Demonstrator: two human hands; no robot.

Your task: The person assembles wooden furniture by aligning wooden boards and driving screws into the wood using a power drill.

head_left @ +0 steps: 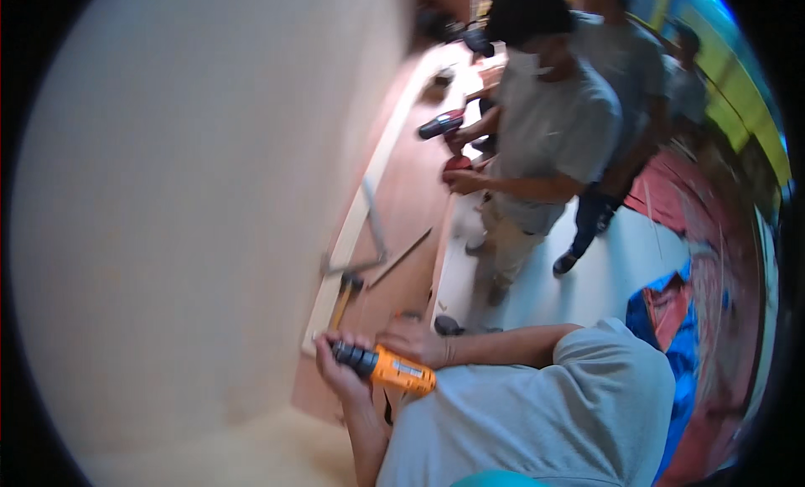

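Note:
My left hand [340, 370] is closed around the black front end of an orange power drill [402, 372], held level across my grey-shirted body. My right hand [411, 343] is just behind the drill, blurred, its fingers partly hidden. Beyond my hands, a hammer [342, 301] with a yellow handle and dark head lies on a plywood surface [407, 219] beside a pale wooden strip [335, 311]. A bent grey metal tool [376, 227] and a thin straight piece [399, 257] lie farther along it.
A large pale panel [184, 202] fills the left side. A co-worker [549, 126] beside the plywood holds a red-and-black tool [440, 123] and a red object [458, 163]; other people [629, 85] stand behind. A white floor [612, 261] and bunched blue-and-red sheeting [671, 319] are at right.

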